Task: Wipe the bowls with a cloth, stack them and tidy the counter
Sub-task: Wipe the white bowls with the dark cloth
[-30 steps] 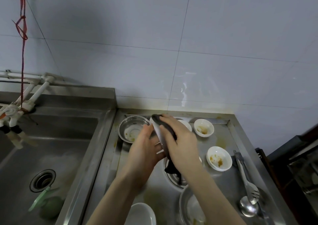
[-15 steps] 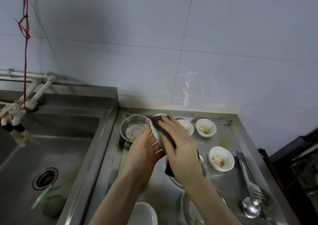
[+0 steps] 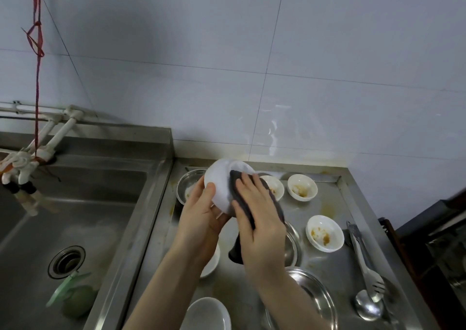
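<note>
My left hand (image 3: 201,216) grips a white bowl (image 3: 220,183) tilted up above the steel counter (image 3: 335,261), thumb on its outer side. My right hand (image 3: 257,218) holds a dark grey cloth (image 3: 267,203) pressed against the bowl's right side; a tail of the cloth hangs down below the hand. Dirty white bowls stand behind and right: one (image 3: 274,187) partly hidden by my right hand, one (image 3: 302,187) near the wall, one (image 3: 324,232) at mid right. Another white bowl (image 3: 206,313) sits at the front edge.
A steel bowl (image 3: 187,184) stands at the counter's back left and steel plates (image 3: 312,294) lie in front. Tongs and a spoon (image 3: 365,274) lie at the right. A sink (image 3: 63,218) with a green scrubber lies to the left. The tiled wall is behind.
The bowl has been turned, so that its white outer side now faces me. My right hand with the cloth has slid to the bowl's right side.
</note>
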A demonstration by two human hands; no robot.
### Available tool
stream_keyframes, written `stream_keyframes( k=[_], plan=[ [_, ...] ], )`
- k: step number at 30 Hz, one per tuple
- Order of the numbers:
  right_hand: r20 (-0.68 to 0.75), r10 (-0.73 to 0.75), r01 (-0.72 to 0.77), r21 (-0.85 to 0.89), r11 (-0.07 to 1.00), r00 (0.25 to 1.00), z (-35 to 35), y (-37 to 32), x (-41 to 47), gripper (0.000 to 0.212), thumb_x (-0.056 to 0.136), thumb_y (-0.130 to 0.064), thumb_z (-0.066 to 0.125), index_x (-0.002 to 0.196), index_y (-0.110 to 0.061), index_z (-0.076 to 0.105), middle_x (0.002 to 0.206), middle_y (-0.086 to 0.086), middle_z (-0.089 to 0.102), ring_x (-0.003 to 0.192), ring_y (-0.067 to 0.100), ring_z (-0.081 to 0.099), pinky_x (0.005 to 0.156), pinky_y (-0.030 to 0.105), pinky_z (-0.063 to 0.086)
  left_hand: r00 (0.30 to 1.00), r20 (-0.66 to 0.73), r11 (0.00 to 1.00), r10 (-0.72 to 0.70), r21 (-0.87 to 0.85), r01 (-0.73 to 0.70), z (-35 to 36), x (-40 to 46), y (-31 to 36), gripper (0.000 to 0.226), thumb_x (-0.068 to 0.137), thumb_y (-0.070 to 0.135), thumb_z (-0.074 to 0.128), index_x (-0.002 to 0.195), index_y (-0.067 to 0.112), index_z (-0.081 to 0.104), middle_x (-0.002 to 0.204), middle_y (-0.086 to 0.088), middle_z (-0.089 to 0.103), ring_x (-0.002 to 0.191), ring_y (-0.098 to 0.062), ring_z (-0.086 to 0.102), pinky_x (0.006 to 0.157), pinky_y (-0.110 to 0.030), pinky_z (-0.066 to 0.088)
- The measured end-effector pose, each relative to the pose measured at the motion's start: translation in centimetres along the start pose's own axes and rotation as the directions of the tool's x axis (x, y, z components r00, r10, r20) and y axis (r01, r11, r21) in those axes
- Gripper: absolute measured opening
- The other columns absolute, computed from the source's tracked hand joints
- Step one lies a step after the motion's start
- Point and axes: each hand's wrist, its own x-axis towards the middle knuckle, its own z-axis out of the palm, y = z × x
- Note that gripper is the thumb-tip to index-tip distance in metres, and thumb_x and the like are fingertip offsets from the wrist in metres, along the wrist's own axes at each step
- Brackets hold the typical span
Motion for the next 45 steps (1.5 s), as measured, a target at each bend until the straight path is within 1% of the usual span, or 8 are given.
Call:
stream_keyframes(
  k=[5,9,12,18,25,32,39,45],
  plan=[
    [0.041,-0.174,0.175,-0.021,0.984,0.984,-1.4,0.8,-0.4,0.033,0.096,-0.009,0.055,0.128,-0.001,0.06,0.138,0.01,0.056,0.137,0.023,0.045,0.111,0.045,0.04,0.999,0.042,0.995,0.022,-0.096,-0.018,-0.6,0.2,0.9,0.043,0.098,0.024,0.046,0.139,0.014,0.052,0.129,-0.016,0.067,0.117,-0.034,0.065,0.088,-0.042,0.06],
    [0.021,0.353,-0.351,0.18,0.919,0.935,-2.7,0.2,2.4,0.028,0.098,-0.022,0.054,0.12,-0.037,0.063,0.131,-0.02,0.059,0.123,-0.01,0.049,0.106,0.016,0.039,0.993,0.116,0.999,0.037,0.005,-0.037,-0.6,-0.2,0.7,0.04,0.101,0.019,0.044,0.14,0.017,0.053,0.131,-0.011,0.066,0.117,-0.032,0.066,0.086,-0.042,0.061],
    [0.029,0.38,-0.381,0.112,0.918,0.925,-2.7,0.0,3.9,0.023,0.098,-0.022,0.056,0.116,-0.027,0.069,0.13,-0.018,0.056,0.117,-0.013,0.047,0.099,0.004,0.032,0.989,0.132,0.993,0.07,0.081,-0.081,-0.3,-0.6,0.4,0.038,0.103,0.016,0.043,0.139,0.02,0.054,0.129,-0.008,0.067,0.114,-0.03,0.068,0.08,-0.036,0.061],
    [0.072,0.082,-0.085,0.044,0.995,0.994,-2.5,-0.3,1.9,0.035,0.095,-0.025,0.051,0.124,-0.011,0.065,0.127,0.0,0.064,0.125,0.007,0.054,0.108,0.021,0.039,0.983,0.133,0.992,0.125,-0.016,-0.124,-0.5,-0.4,1.3,0.052,0.09,0.024,0.053,0.142,0.02,0.051,0.13,-0.008,0.067,0.115,-0.03,0.067,0.08,-0.038,0.06],
    [0.099,0.293,-0.302,0.088,0.949,0.951,-2.7,0.1,3.5,0.034,0.093,-0.026,0.053,0.124,-0.023,0.065,0.13,-0.01,0.062,0.124,-0.005,0.05,0.105,0.01,0.034,0.984,0.135,0.988,0.116,0.083,-0.128,-0.3,-1.1,0.4,0.044,0.095,0.02,0.051,0.139,0.024,0.053,0.125,-0.003,0.07,0.112,-0.028,0.069,0.083,-0.04,0.061],
    [0.125,0.085,-0.106,0.168,0.98,0.988,-3.6,-0.1,1.2,0.034,0.096,-0.023,0.05,0.128,-0.02,0.06,0.134,-0.009,0.06,0.131,0.006,0.049,0.11,0.025,0.038,0.984,0.143,0.989,0.109,0.082,-0.122,-0.8,-0.6,1.7,0.047,0.096,0.02,0.048,0.142,0.017,0.051,0.131,-0.011,0.066,0.116,-0.032,0.067,0.091,-0.049,0.058],
    [0.053,0.47,-0.461,0.32,0.828,0.881,-4.4,-0.4,3.8,0.03,0.099,-0.014,0.052,0.116,-0.032,0.069,0.113,-0.02,0.069,0.111,0.001,0.059,0.1,0.031,0.047,0.976,0.204,0.982,0.071,0.159,-0.105,-0.1,-1.3,0.9,0.045,0.097,0.022,0.057,0.142,0.022,0.052,0.132,-0.006,0.065,0.116,-0.03,0.067,0.081,-0.039,0.06],
    [0.26,-0.066,0.041,0.098,0.994,0.963,-4.9,-1.3,4.3,0.031,0.097,-0.01,0.055,0.126,-0.015,0.064,0.134,-0.005,0.06,0.133,0.008,0.047,0.112,0.036,0.037,0.978,0.187,0.983,0.096,0.135,-0.122,0.5,-1.1,1.6,0.033,0.102,0.013,0.045,0.131,0.015,0.061,0.12,-0.011,0.072,0.105,-0.027,0.071,0.077,-0.035,0.061]
  ],
)
